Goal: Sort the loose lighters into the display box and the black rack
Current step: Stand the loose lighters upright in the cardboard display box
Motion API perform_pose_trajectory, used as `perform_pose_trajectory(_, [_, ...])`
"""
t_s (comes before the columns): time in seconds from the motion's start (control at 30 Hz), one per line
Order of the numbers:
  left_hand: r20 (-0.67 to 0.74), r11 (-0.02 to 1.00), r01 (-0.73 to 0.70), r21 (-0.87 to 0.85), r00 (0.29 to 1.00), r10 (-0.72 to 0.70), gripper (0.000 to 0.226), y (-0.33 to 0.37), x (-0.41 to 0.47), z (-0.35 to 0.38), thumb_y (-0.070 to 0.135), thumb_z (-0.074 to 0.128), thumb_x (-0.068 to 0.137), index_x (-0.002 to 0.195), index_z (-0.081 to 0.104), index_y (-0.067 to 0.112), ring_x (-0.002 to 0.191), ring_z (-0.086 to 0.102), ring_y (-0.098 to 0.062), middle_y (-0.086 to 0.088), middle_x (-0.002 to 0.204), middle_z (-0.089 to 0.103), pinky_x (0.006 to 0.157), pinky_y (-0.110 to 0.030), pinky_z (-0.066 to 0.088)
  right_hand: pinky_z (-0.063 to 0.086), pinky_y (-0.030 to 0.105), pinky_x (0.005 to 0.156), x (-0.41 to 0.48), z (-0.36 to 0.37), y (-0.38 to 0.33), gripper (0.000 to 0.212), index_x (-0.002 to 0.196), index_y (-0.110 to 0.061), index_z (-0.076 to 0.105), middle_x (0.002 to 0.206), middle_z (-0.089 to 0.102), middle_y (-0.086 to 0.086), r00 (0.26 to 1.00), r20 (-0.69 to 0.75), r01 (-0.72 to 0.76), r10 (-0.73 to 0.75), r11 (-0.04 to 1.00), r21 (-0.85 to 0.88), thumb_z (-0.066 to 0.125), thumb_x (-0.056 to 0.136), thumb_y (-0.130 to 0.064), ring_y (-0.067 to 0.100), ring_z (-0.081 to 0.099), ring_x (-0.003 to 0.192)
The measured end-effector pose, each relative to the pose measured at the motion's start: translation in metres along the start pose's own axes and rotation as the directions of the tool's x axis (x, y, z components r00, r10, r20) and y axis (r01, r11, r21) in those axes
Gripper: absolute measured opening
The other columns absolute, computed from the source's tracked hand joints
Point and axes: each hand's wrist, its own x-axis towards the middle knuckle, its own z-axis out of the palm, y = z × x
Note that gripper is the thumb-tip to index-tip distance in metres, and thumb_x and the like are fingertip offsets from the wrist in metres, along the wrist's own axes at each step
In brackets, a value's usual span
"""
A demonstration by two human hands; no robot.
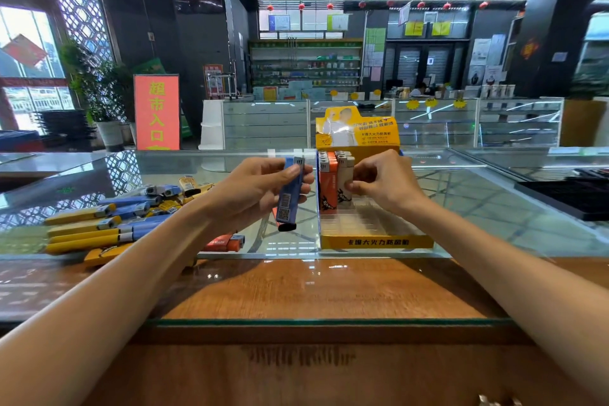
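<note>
Head view: both forearms reach forward over glass counter (494, 214). Left hand (260, 188), fingers curled, grips blue lighter (290, 198) near-upright, just left of yellow display box (375, 242). Right hand (384, 184) pinches white lighter (344, 186) standing in box's back row beside orange lighters (328, 188). Loose lighters (108, 224) piled far left; black rack (566, 198) far right.

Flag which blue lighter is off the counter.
The blue lighter held upright in the left hand, barcode facing the camera; the other blue ones lie flat in the pile.
</note>
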Motion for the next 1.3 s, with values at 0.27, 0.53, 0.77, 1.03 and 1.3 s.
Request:
perform_pose_trajectory(0.27, [-0.046,0.998,-0.042,0.038,0.998,0.044,0.028,0.001,-0.002,0.003,0.015,0.058,0.079,0.104,0.065,0.005,0.087,0.070,-0.018,-0.007,0.093,0.073,0.070,-0.023,0.055,0.043,0.009,0.063,-0.017,-0.022,-0.026,0.013,0.088,-0.009,0.070,0.081,0.066,0.001,0.976,-0.197,0.105,-0.087,0.991,0.086,0.066,0.085,-0.021,0.004,0.056,0.070])
perform_pose_trajectory(0.53, [-0.146,0.984,-0.134,0.117,0.978,0.150,0.034,-0.006,-0.001,0.015,0.017,0.063,0.076,0.107,0.066,0.003,0.094,0.069,-0.018,-0.008,0.098,0.073,0.070,-0.022,0.056,0.037,0.009,0.050,-0.047,0.011,-0.067,0.028,0.086,-0.013,0.068,0.070,0.060,-0.007,0.968,-0.082,0.235,-0.238,0.971,-0.048,0.070,0.078,-0.040,0.001,0.050,0.058])
perform_pose_trajectory(0.77, [-0.088,0.931,-0.209,0.300,0.965,0.245,0.030,-0.009,-0.006,0.022,0.020,0.066,0.074,0.102,0.069,0.011,0.088,0.071,-0.015,-0.003,0.092,0.074,0.069,-0.018,0.054,0.038,0.012,0.046,-0.047,0.006,-0.068,0.016,0.072,-0.013,0.068,0.064,0.064,-0.001,0.981,-0.051,0.186,-0.187,0.982,-0.020,0.068,0.079,-0.027,0.006,0.054,0.054])
perform_pose_trajectory(1.03, [0.046,0.562,-0.288,0.775,0.913,0.405,0.034,-0.014,-0.045,0.012,0.039,0.058,0.081,0.105,0.069,0.019,0.092,0.067,-0.005,0.007,0.099,0.072,0.081,-0.029,0.056,0.042,0.015,0.053,-0.020,-0.050,-0.020,0.015,0.069,-0.016,0.063,0.065,0.061,-0.002,0.994,0.047,-0.112,0.104,0.963,0.247,0.064,0.084,-0.017,0.004,0.056,0.055])
perform_pose_trajectory(1.3, [0.298,0.219,-0.358,0.908,0.917,0.264,0.047,-0.025,-0.067,0.022,0.060,0.047,0.085,0.115,0.065,0.029,0.109,0.051,0.011,0.018,0.117,0.063,0.092,-0.011,0.042,0.033,0.026,0.056,0.004,-0.057,-0.001,0.013,0.079,-0.013,0.061,0.075,0.056,0.002,0.999,-0.030,-0.025,0.024,0.998,-0.058,0.072,0.079,-0.017,0.018,0.050,0.076])
